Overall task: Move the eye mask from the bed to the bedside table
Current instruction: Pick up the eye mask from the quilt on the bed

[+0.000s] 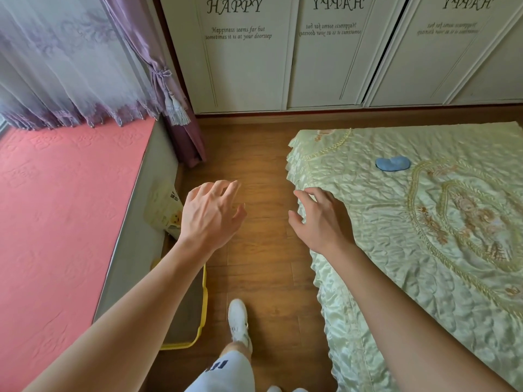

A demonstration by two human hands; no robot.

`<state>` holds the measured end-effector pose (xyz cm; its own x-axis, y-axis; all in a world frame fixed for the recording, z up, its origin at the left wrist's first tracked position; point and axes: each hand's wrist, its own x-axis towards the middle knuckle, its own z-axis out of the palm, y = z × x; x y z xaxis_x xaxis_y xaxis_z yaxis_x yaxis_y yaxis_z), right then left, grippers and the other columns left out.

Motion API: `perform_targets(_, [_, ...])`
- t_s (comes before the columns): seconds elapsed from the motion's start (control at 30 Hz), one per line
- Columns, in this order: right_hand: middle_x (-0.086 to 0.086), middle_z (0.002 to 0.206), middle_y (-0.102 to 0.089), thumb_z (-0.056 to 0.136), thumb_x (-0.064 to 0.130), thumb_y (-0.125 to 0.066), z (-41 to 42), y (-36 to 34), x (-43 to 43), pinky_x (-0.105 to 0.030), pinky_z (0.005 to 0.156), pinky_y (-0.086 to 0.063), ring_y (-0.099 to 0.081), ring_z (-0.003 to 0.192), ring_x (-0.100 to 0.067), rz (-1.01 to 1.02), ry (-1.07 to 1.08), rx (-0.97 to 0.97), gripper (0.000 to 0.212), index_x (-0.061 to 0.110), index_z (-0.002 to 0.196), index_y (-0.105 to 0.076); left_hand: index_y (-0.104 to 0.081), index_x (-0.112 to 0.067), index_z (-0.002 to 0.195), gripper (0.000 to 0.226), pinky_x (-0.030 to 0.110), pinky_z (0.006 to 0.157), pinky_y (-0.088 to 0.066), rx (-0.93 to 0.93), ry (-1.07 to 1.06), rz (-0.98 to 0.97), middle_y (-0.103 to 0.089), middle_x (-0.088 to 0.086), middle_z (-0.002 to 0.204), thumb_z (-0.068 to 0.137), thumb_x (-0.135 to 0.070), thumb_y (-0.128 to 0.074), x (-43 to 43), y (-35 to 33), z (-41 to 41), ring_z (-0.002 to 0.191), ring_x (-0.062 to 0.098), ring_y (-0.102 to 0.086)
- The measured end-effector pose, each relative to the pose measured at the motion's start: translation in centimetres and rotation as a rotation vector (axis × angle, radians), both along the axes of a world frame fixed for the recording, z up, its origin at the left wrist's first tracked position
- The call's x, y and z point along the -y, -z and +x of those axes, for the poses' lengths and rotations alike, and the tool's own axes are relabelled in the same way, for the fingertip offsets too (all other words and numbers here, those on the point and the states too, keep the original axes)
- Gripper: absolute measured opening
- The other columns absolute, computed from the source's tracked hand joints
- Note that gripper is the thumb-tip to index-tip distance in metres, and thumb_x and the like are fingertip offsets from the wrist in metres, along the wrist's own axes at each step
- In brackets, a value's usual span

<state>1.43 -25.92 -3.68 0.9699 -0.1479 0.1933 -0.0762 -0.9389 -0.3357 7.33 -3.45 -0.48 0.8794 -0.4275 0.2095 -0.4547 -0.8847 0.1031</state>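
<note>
A small blue eye mask [392, 164] lies flat on the bed [396, 250], which is covered by a pale green satin quilt with gold embroidery. The mask sits near the far left corner of the bed. My right hand [319, 219] hovers over the bed's left edge, fingers spread and empty, well short of the mask. My left hand [210, 213] is held out over the wooden floor, fingers apart, holding nothing. No bedside table is in view.
A pink-cushioned window seat [70, 222] runs along the left under purple curtains [169, 80]. A yellow-rimmed bin [195, 312] and a paper bag [165, 210] stand against it. White wardrobe doors [325, 52] close off the far end. A wooden floor strip [263, 264] separates seat and bed.
</note>
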Motion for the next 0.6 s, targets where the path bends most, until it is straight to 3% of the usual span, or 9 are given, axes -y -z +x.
perform_targets(0.27, [-0.014,0.118,-0.066,0.083,0.044,-0.048,12.5,0.7,0.7,-0.052,0.086,-0.052,-0.062,0.104,-0.036,0.042,0.04,-0.053,0.054,0.011,0.121,-0.067,-0.056,-0.019,0.129,0.047,0.046,0.091,-0.048,-0.004,0.023,-0.01,-0.067,0.006,0.123,0.091,-0.046,-0.047,1.2,0.8,12.5,0.109,0.031,-0.063])
perform_targets(0.43, [-0.012,0.12,-0.067,0.085,0.035,-0.061,22.0,-0.5,1.2,-0.045,0.085,-0.052,-0.062,0.104,-0.034,0.013,0.092,-0.084,0.041,0.012,0.118,-0.068,-0.054,-0.018,0.131,0.049,0.047,0.092,-0.05,-0.02,0.066,-0.027,-0.067,0.007,0.124,0.091,-0.045,-0.047,2.2,0.2,23.3,0.109,0.032,-0.063])
perform_targets(0.6, [-0.011,0.118,-0.067,0.083,0.04,-0.053,30.1,-1.1,3.0,-0.048,0.083,-0.054,-0.063,0.103,-0.033,0.017,0.154,-0.095,0.045,0.014,0.117,-0.067,-0.056,-0.019,0.13,0.055,0.047,0.092,-0.05,-0.042,0.138,-0.012,-0.066,0.006,0.125,0.089,-0.05,-0.038,5.2,-0.3,33.0,0.11,0.032,-0.062])
